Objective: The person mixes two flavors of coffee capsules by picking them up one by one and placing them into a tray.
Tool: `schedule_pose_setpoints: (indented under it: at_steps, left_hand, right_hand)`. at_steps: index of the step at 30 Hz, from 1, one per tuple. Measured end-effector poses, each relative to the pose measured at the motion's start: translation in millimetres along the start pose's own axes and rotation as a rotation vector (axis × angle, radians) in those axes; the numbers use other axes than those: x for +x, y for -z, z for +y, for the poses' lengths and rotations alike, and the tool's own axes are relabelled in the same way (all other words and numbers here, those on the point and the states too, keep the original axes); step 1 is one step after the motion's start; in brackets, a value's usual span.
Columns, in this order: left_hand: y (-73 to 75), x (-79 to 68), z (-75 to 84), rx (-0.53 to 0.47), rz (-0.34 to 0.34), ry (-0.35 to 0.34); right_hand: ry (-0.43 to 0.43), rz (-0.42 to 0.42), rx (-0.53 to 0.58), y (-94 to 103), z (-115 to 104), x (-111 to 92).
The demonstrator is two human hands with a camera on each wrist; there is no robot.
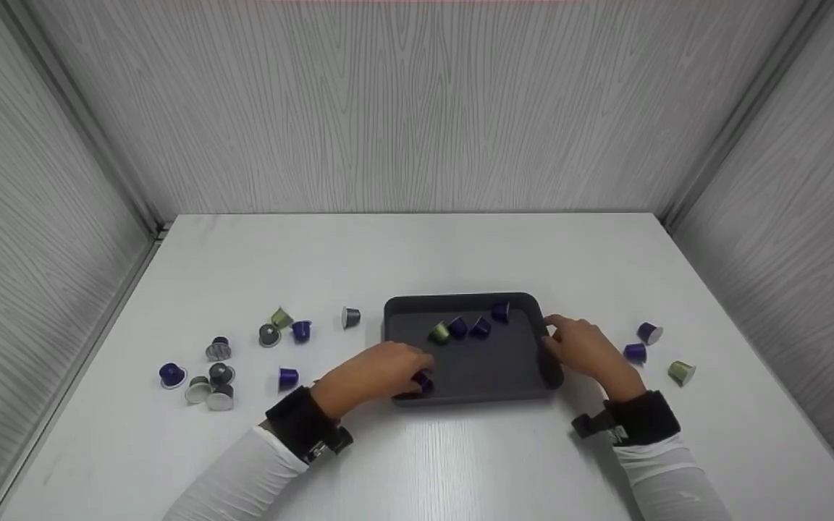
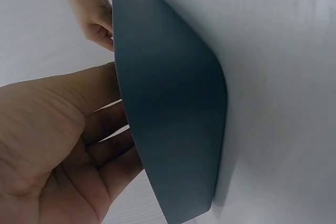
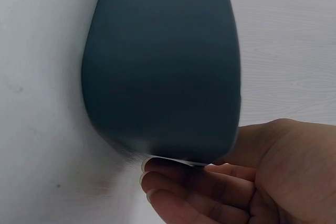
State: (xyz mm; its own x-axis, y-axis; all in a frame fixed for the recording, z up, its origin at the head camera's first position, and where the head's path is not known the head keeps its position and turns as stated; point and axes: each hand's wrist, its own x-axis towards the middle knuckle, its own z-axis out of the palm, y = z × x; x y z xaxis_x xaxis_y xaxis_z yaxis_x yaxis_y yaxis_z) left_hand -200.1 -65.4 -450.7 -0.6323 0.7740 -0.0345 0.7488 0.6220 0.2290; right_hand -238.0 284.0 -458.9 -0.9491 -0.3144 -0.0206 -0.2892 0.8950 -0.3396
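A dark grey rectangular tray [image 1: 489, 376] lies on the white table with several purple coffee capsules [image 1: 481, 328] and a green capsule [image 1: 439, 333] in it. My left hand [image 1: 381, 370] reaches over the tray's near-left corner and pinches a purple capsule [image 1: 424, 381] low inside the tray. In the left wrist view the tray wall [image 2: 168, 98] hides those fingertips. My right hand [image 1: 585, 349] holds the tray's right edge. The right wrist view shows its fingers [image 3: 199, 192] curled along the wall's outside, with the thumb near the rim.
Left of the tray, several purple, green and grey capsules [image 1: 221, 374] lie scattered, some touching. A lone grey capsule [image 1: 351, 317] lies just off the tray's left side. Two purple capsules [image 1: 635, 353] and a green one [image 1: 682, 373] lie to the right. Grey wood-grain panels [image 1: 417, 108] enclose the table.
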Motion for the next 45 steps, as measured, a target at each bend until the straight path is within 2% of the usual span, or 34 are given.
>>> schedule_pose_setpoints:
  at_steps: [9,17,22,25,29,35,45]
  left_hand:
    - [5.4,-11.4,-2.8,0.004,0.051,0.006]
    - [3.7,-30.1,-4.9,0.047,0.186,0.016]
    - [-0.3,-39.9,-11.5,0.119,0.276,-0.029]
    - [-2.2,-45.1,-16.1,0.178,0.297,-0.053]
    - [-3.1,-53.3,-19.1,0.229,0.252,-0.011]
    - [-3.8,-65.8,-19.2,0.170,0.112,0.117]
    - [-11.0,-80.2,-26.0,0.099,0.097,0.235]
  right_hand:
    - [-0.031,-0.019,0.009,-0.1,0,2]
    - [-0.050,-0.028,0.017,-0.6,-1,1]
    - [-0.046,-0.023,0.016,-1.0,0,1]
    - [-0.035,-0.025,0.017,-1.5,0,2]
    - [-0.033,-0.019,0.017,-1.8,0,1]
    - [-0.008,0.001,-0.007,-1.1,1,1]
    - [-0.002,0.003,-0.002,-1.4,1,1]
